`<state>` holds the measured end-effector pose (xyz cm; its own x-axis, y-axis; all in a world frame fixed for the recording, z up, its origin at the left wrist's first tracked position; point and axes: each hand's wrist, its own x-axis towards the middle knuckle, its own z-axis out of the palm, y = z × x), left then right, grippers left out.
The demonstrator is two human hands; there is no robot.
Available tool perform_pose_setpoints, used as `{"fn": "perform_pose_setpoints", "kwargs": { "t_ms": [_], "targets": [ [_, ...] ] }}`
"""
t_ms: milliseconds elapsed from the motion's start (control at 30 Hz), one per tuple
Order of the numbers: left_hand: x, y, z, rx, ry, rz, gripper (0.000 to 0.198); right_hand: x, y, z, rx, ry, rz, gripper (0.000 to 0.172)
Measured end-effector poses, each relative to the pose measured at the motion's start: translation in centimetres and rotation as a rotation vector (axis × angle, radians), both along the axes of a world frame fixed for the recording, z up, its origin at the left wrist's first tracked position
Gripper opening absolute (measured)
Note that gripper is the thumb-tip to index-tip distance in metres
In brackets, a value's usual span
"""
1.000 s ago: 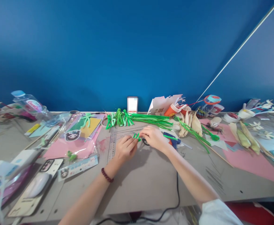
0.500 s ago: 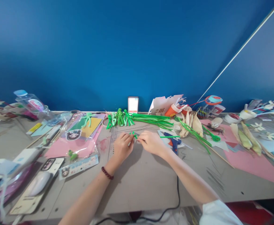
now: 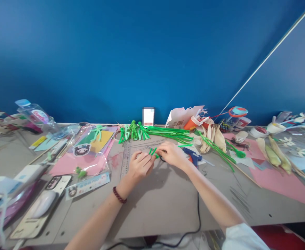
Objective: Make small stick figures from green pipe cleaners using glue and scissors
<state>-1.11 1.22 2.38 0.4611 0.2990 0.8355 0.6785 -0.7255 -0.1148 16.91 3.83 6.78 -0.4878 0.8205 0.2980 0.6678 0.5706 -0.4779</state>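
Observation:
Near the middle of the table, my left hand (image 3: 142, 164) pinches short green pipe cleaner pieces (image 3: 153, 151) that stick up past its fingertips. Close against it on the right, my right hand (image 3: 171, 153) is closed on scissors (image 3: 163, 159); their dark handle loops show under the fingers and the blades are mostly hidden. Behind both hands lie several twisted green pipe cleaner figures (image 3: 133, 131) and a bundle of long green pipe cleaners (image 3: 169, 133). A clear ruler (image 3: 125, 158) lies left of my left hand.
A blue glue gun (image 3: 193, 156) sits right of my right hand, its black cable (image 3: 198, 211) running to the front edge. Corn husks (image 3: 217, 137) and pink paper (image 3: 280, 180) lie right. A plastic bottle (image 3: 36, 113), clear bag (image 3: 89, 159) and white mouse (image 3: 45, 204) are left.
The right hand has let go of the green pipe cleaner piece and now grips dark-handled scissors. My left hand has shifted slightly right and down, with the green ends now pointing up.

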Motion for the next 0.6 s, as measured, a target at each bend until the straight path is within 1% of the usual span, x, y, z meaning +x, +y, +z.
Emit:
{"fn": "perform_pose_setpoints", "kwargs": {
  "t_ms": [100, 167, 233, 333, 400, 467, 600],
  "targets": [
    [-0.3, 0.0, -0.1, -0.04, -0.133, 0.065, 0.017, -0.5, -0.3, -0.2, -0.095, 0.023, 0.001, 0.025],
    [-0.5, 0.2, -0.2, -0.068, -0.195, 0.107, 0.017, -1.0, -0.8, -0.3, -0.124, 0.024, 0.004, 0.028],
    [-0.7, 0.6, -0.3, -0.092, -0.232, 0.141, 0.016, -1.5, -1.2, -0.2, -0.113, 0.0, 0.009, 0.03],
    [-1.0, 1.1, -0.4, -0.109, -0.245, 0.166, 0.014, -2.0, -2.0, 0.1, -0.051, -0.071, 0.007, 0.029],
    [-1.0, 1.3, -0.5, -0.12, -0.188, 0.156, 0.014, -2.1, -2.4, 0.3, -0.013, -0.124, 0.018, 0.026],
    [-1.0, 1.3, -0.6, -0.128, -0.088, 0.127, 0.015, -2.0, -2.6, 0.7, 0.012, -0.165, 0.042, 0.024],
    [-0.6, 1.1, -0.8, -0.093, 0.105, 0.007, 0.012, -1.4, -2.5, 1.6, 0.056, -0.172, 0.027, 0.023]
  ]
}}
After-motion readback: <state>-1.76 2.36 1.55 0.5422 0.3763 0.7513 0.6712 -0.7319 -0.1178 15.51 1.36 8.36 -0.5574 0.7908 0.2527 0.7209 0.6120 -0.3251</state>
